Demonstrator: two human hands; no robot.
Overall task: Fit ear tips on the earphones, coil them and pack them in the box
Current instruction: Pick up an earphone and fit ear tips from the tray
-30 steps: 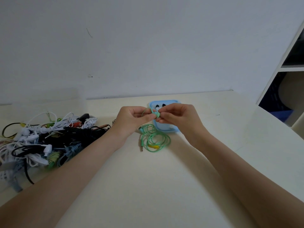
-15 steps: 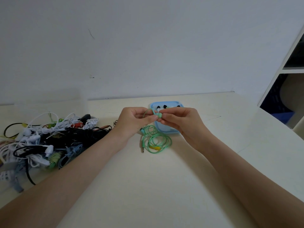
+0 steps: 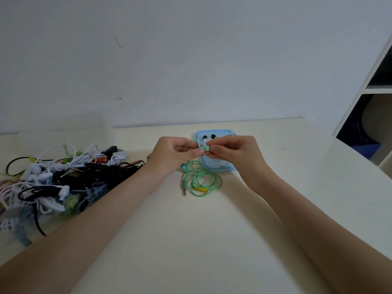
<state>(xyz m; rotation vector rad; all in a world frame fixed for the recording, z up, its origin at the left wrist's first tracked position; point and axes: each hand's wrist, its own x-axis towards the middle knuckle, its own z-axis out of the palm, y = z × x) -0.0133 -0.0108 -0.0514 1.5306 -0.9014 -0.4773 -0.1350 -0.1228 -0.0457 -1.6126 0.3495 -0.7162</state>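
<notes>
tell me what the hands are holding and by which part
Both hands hold the green earphones: the left hand pinches the thin cable just behind one earbud, and the right hand pinches that earbud's tip end. The rest lies coiled on the table.

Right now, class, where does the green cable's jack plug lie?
In the head view, the jack plug lies on the table, at the green cable coil's left edge, below the left hand.

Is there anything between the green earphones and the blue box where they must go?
Nothing visible. The green earphones lie on the table against the front edge of the blue box, which is open and holds only small ear tips.
</notes>
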